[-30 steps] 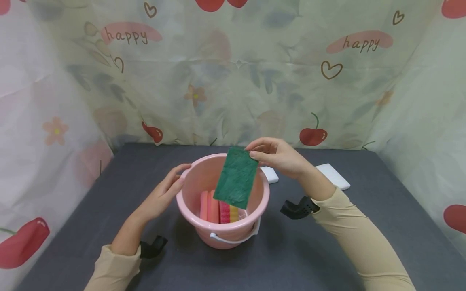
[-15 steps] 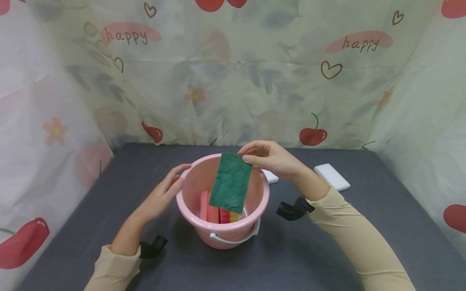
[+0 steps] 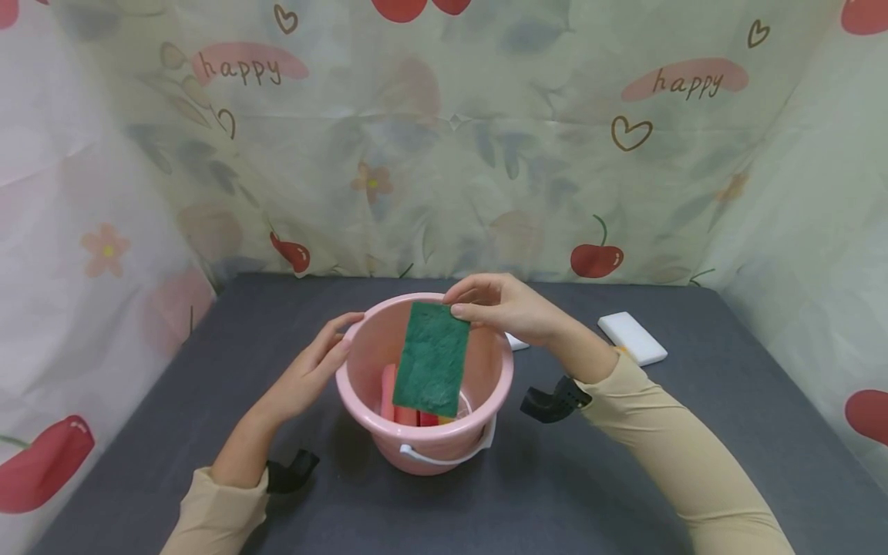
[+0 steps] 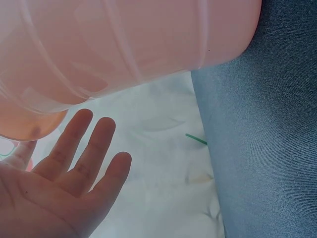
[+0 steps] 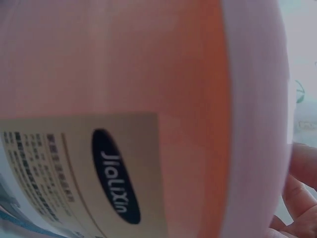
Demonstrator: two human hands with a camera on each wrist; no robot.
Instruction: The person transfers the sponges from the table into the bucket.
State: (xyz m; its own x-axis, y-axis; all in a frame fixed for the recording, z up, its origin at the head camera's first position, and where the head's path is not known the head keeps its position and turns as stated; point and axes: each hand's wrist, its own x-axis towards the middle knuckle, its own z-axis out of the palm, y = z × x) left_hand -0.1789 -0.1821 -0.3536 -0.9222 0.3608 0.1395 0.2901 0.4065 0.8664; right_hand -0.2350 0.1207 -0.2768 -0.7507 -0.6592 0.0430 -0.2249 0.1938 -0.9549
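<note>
A pink bucket (image 3: 357, 401) stands upright on the dark table. My left hand (image 3: 312, 366) touches its rim from the left; in the left wrist view, several fingers (image 4: 99, 148) extend loosely beside the outer wall. A green scouring pad (image 3: 432, 358) hangs tilted over the bucket opening, its lower end inside. My right hand (image 3: 509, 308) pinches its upper right corner between thumb and fingers. Below the pad, pink sponges (image 3: 388, 393) and a red piece (image 3: 428, 419) lie inside the bucket, partly hidden. The right wrist view is mostly filled by the bucket's labelled wall (image 5: 193, 148).
A white sponge-like block (image 3: 633, 338) lies on the table (image 3: 555, 493) to the right, with a bit of orange beside it. Another white block (image 3: 516, 343) shows behind the bucket, mostly hidden. The white bucket handle (image 3: 451, 461) hangs at the front. Patterned cloth (image 3: 458, 154) encloses the table.
My right hand has moved left and down with the green scouring pad, which now sits lower in the bucket opening and covers more of the sponges. The left hand has stayed at the rim.
</note>
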